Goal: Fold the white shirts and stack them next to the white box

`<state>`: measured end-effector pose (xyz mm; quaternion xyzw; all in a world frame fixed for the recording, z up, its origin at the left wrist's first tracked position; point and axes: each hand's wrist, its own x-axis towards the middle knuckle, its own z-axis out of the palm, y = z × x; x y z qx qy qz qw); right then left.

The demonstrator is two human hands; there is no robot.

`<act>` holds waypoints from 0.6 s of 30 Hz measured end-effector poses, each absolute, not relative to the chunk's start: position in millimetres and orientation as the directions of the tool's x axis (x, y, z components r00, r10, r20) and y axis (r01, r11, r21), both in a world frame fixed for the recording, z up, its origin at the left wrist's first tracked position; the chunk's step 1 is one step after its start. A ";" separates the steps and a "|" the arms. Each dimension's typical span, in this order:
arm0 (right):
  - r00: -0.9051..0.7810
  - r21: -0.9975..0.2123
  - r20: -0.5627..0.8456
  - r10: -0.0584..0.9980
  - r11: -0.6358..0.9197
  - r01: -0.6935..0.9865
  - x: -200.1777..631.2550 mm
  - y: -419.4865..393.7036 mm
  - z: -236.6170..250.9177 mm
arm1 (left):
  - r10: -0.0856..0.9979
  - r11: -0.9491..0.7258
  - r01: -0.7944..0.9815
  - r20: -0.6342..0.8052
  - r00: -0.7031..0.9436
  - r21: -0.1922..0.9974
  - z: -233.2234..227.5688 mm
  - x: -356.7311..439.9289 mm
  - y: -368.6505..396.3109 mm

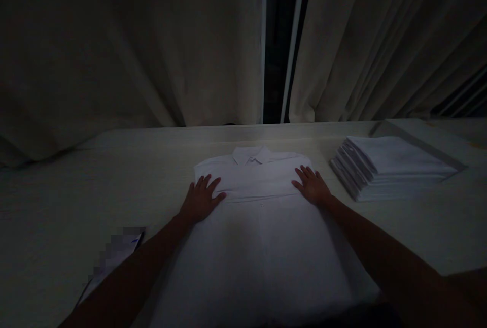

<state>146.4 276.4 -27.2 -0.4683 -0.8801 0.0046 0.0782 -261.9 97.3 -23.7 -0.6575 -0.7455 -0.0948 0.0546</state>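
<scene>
A white collared shirt (249, 252) lies front up on the pale surface, its collar at the far end. Across its chest runs a folded-over band of the same cloth, probably sleeves. My left hand (201, 200) rests flat with fingers spread on the left end of this band. At the band's right end, my right hand (312, 185) presses down, fingers likewise spread. Neither hand grasps anything. The shirt's lower end runs toward me into the dark bottom of the view.
A stack of folded white cloth (395, 170) sits at the right. Beside my left forearm lies a flat, dark-edged item (117, 254), partly blurred out. Beige curtains (213, 43) hang behind the pale surface (57, 206), with a dark gap between them.
</scene>
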 end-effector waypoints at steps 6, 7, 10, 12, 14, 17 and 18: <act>-0.537 -0.081 0.158 0.828 0.553 0.829 146.4 273.3 -25.9 | 0.932 0.152 0.963 0.292 -0.215 0.222 -19.1 -264.7 91.5; -0.534 -0.082 0.161 0.830 0.551 0.831 146.3 273.0 -25.6 | 0.914 0.188 0.950 0.309 -0.262 0.250 -18.9 -267.7 91.3; -0.534 -0.079 0.156 0.831 0.549 0.832 146.1 273.5 -25.3 | 0.890 0.269 0.936 0.313 -0.331 0.227 -18.7 -282.5 96.3; -0.543 -0.076 0.152 0.826 0.557 0.827 146.0 274.3 -25.6 | 0.937 0.249 0.959 0.215 -0.274 0.134 -18.8 -295.6 103.7; -0.546 -0.075 0.154 0.823 0.561 0.825 146.0 275.0 -26.4 | 0.970 0.226 0.972 0.072 -0.231 0.071 -20.0 -308.2 111.7; -0.539 -0.072 0.161 0.826 0.555 0.829 146.4 275.5 -28.2 | 0.967 0.254 0.966 -0.028 -0.253 0.048 -22.6 -321.2 119.4; -0.541 -0.071 0.161 0.826 0.556 0.828 146.7 275.6 -28.8 | 0.970 0.241 0.969 -0.030 -0.240 0.047 -22.6 -323.4 120.3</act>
